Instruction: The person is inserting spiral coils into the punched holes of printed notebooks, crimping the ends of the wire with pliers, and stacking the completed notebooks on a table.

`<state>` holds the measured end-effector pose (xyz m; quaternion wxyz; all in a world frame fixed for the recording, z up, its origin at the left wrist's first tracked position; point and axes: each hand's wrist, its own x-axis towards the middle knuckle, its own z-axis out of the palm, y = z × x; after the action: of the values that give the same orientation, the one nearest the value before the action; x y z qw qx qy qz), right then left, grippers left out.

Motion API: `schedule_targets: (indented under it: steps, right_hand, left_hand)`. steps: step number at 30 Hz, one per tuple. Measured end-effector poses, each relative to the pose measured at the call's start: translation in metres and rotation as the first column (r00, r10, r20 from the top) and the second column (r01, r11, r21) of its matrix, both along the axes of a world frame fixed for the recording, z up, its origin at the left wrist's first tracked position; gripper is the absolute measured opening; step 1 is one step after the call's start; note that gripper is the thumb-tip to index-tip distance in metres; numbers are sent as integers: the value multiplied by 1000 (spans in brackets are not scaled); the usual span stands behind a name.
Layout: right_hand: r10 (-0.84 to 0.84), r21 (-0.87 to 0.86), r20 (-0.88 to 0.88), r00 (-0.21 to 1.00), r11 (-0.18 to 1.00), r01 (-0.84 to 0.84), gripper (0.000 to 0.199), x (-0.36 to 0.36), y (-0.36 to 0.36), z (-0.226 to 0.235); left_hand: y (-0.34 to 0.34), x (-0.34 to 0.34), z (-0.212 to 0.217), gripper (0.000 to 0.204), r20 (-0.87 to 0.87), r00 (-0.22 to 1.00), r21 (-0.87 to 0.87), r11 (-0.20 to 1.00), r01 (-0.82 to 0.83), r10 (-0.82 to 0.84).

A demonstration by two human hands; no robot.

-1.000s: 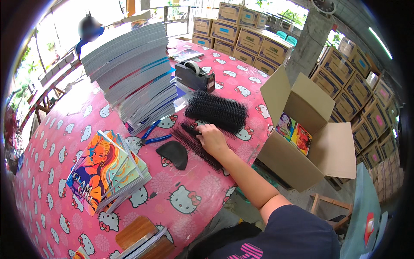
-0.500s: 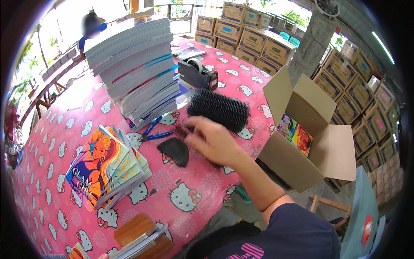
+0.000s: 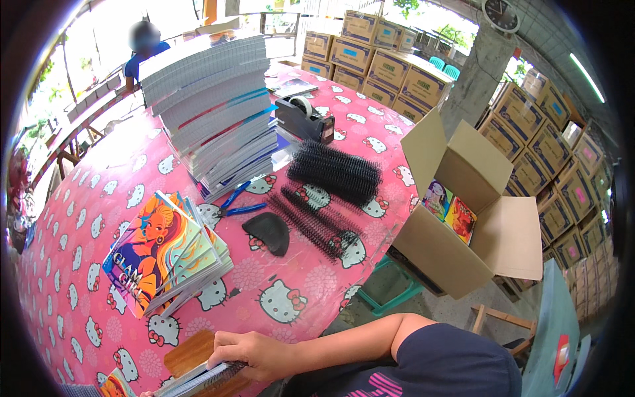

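Right hand [image 3: 250, 354] has moved nearer, curled over the book [image 3: 198, 382]; left hand's [image 3: 147, 394] grip unclear.

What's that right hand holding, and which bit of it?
The right grip holds a white-paged, coil-edged paper book by its right-hand end, fingers bent over the upper edge.

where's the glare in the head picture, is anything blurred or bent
In the head view, glare washes out the upper-left end of the pink tablecloth; in the head view, the distant person's head is blurred, while the right hand looks fairly sharp; the head view's fisheye seems to bow the tablecloth's left edge, with black corners.
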<state>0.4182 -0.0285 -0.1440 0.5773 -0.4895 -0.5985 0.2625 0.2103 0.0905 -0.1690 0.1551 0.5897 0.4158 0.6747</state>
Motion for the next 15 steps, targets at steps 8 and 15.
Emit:
schedule_targets:
  steps: [8,15]
  right_hand:
    - [82,172,0,997,982,-81,44,22,-3,21]
    - [51,142,-1,999,989,-50,40,18,2,25]
  left_hand:
    - [-3,-4,23,35,-107,981,6,986,164,-163]
    - [-4,-3,24,34,-180,981,35,996,78,-71]
